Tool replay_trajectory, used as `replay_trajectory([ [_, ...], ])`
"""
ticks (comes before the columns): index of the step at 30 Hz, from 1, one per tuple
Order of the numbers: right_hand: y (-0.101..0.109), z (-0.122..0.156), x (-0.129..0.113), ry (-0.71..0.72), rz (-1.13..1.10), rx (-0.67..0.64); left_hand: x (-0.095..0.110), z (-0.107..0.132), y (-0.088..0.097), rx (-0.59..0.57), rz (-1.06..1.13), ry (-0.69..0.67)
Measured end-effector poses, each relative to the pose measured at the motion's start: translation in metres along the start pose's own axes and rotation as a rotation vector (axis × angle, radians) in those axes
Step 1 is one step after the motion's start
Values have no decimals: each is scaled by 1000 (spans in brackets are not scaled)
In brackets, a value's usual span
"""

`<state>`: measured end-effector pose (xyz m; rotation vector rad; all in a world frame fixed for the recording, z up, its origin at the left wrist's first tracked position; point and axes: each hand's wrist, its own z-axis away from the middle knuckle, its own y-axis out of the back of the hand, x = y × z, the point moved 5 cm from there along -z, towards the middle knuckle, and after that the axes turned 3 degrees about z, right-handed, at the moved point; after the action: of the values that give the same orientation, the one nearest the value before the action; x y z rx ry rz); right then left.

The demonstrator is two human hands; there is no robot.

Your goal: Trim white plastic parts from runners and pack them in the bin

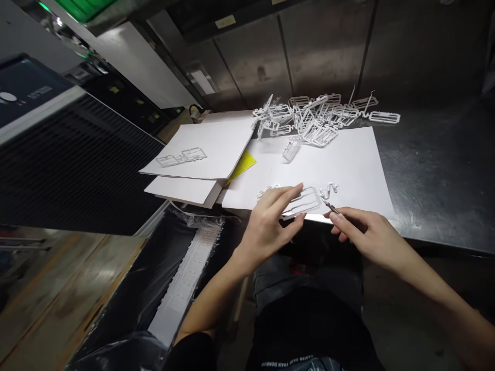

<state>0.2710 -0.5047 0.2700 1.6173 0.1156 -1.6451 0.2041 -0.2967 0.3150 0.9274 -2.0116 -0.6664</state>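
Your left hand (pixel 270 221) has its grip closed lightly on a white plastic frame (pixel 305 201), with the fingers spread across its left end and the thumb tucked below. The frame sits right at the near edge of the counter (pixel 436 170), on the near margin of the large white sheet (pixel 348 159).

Your right hand (pixel 367 232) holds a thin metal tool (pixel 331 207) in a tight fingertip pinch. Its tip points at the frame's right end, just beside a small curled runner piece (pixel 330 189). You cannot tell from here whether the tip touches the plastic.

The frame looks very light and thin-walled. It is probably stiff enough to hold its shape, but likely to bend or snap at the slender inner bars. Its smooth surface will probably slide on the paper, so hold it by the outer rails near a corner and pin it flat rather than squeezing across the open middle. The tool is slim and could roll between your fingers, so a hold close to the tip suits it.

A loose pile of similar frames (pixel 313 116) lies toward the far edge. A pair of frames (pixel 181 157) rests on the paper stack (pixel 209 144) at the left edge, and a yellow slip (pixel 243 166) pokes out beneath that stack.
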Motion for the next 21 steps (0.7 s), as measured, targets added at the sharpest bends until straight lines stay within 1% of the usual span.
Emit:
replay_trajectory([
  [3,-2,0,2,-3,-20,-22,1,0,-2,-26,5,-3],
  [8,-1,1,4,-10,-32,-11,1,2,-4,-44,15,-14],
  [12,1,-4,1,20,-3,42,-3,2,-7,-62,33,22],
  [15,-2,-12,-1,18,8,80,-8,0,-12,-67,48,62],
  [17,-4,-15,1,-4,20,81,-15,1,-15,-80,55,99],
  [19,2,-16,7,-31,67,118,-29,5,-17,-85,29,160],
  [21,18,-16,19,-56,180,253,-49,14,-15,-77,-50,252],
])
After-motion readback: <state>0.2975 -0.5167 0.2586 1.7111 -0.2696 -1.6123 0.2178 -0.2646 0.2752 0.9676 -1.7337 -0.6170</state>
